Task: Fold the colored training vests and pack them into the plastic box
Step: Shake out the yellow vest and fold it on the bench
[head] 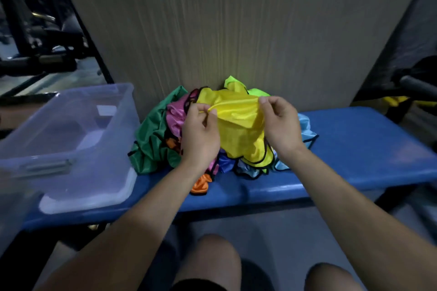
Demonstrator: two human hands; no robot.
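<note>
Yellow vest (238, 125), shiny fabric w/ black trim, sits on top of a heap of crumpled training vests (212, 130) in the middle of a blue desk (354, 149). Both hands hold it by its upper edge. Left hand (201, 134) pinches the edge betw. thumb & fingers at the vest's left side; right hand (280, 123) pinches the same edge at the right side. So each grip is closed on the yellow fabric, not open.

Key relation: the pinched edge runs left-to-right betw. the two hands, fairly taut, roughly level. The rest of the vest hangs down & toward the person from that edge, its lower hem draped over the heap. Long axis of the held edge is crosswise to the person's view. Neither hand is clearly nearer; both sit right on the vest, well above desk level. Likely next step, as a guess: lift it free of the heap & spread it flat for folding.

Under & around it: green vest (153, 142) at left, pink one (176, 118) beside it, neon-green (233, 84) behind, pale blue (305, 130) at right, a darker blue bit & an orange vest (201, 184) at the front edge. All unfolded.

Clear plastic box (71, 144) stands on the desk just left of the heap, open top; looks to hold no vests yet, tho view is blurry. Wood-grain panel (236, 19) behind the desk. Person's bare knees at bottom of view.
</note>
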